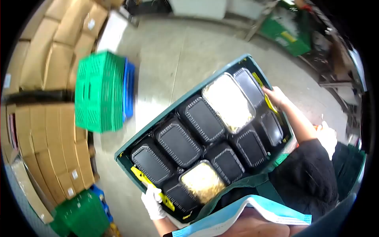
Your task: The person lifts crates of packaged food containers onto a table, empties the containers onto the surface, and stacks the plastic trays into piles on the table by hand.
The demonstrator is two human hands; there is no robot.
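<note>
Dark-green rectangular plastic crate (175,112) held at both ends

Its long axis runs from eight to two o'clock. The white-gloved left hand (153,202) grips near seven, the right hand (275,97) at two, about equally near. Grey concrete floor (169,59) spreads at eleven; a green slatted plastic crate (100,94) stands apart at ten.

Warehouse-type storeroom: stacked cartons (55,138), green crates (98,93) (concrete floor (158,51)).

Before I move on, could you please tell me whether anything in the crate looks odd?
One pale tray towards the right hand and another towards the left hand stand out among the black trays, perhaps a mix-up. I see no spill.
</note>
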